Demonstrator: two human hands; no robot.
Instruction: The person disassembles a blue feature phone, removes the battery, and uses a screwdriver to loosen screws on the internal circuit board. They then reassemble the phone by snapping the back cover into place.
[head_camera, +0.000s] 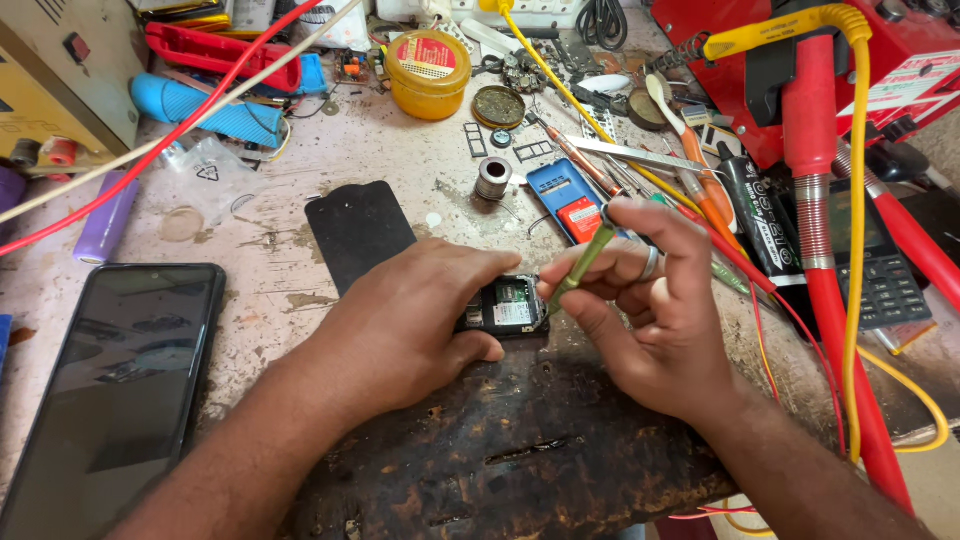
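Your left hand (415, 320) grips the small black opened phone (505, 306) on the dark scorched wooden board (500, 450). Your right hand (655, 310), at 3 o'clock of the phone, pinches a thin green-handled screwdriver (580, 265), its tip touching the phone's right edge. A big black smartphone (110, 390) lies at 9 o'clock.

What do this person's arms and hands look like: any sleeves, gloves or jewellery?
Both forearms are bare, with no sleeve in view, and neither hand is gloved. The right hand wears a plain silver-coloured ring on one finger. The left hand shows no ring or watch. No wristbands or markings are visible.
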